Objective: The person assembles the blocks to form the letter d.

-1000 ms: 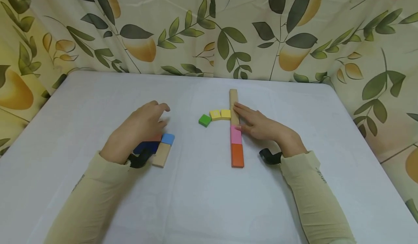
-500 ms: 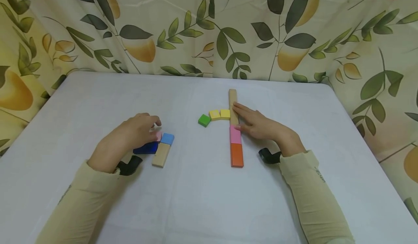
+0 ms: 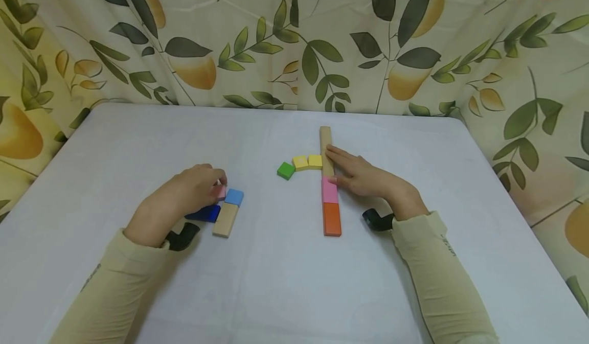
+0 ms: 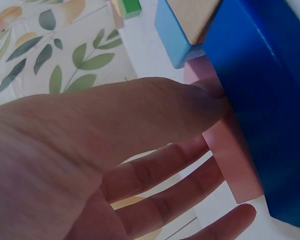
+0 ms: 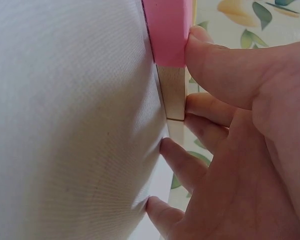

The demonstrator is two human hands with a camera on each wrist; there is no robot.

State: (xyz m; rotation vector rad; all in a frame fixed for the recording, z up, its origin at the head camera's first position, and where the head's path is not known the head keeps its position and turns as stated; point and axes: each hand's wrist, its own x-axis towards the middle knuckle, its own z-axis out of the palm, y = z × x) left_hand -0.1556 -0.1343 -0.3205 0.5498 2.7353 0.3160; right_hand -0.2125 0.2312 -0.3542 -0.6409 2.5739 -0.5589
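My left hand [image 3: 177, 201] pinches a small pink block [image 4: 235, 165] between thumb and fingers, beside a dark blue block [image 3: 209, 213]. Just right of it lie a light blue block [image 3: 234, 197] and a plain wooden block [image 3: 225, 220], end to end. My right hand [image 3: 368, 178] rests along a straight column of blocks, fingers extended. Its thumb touches the bright pink block [image 5: 170, 35] and two fingertips touch the plain wood [image 5: 172, 92]; the other fingertips press on the white cloth. An orange block [image 3: 332, 219] forms the near end of the column.
Two yellow blocks, a left one [image 3: 300, 163] and a right one [image 3: 315, 161], run leftward from the column. A tilted green block [image 3: 286, 170] meets their left end. The white-covered table [image 3: 276, 288] ends at a patterned curtain [image 3: 257, 37] behind.
My left hand has come down and back toward me from above the blocks and has taken hold of the small pink block. My right hand stays at the column.
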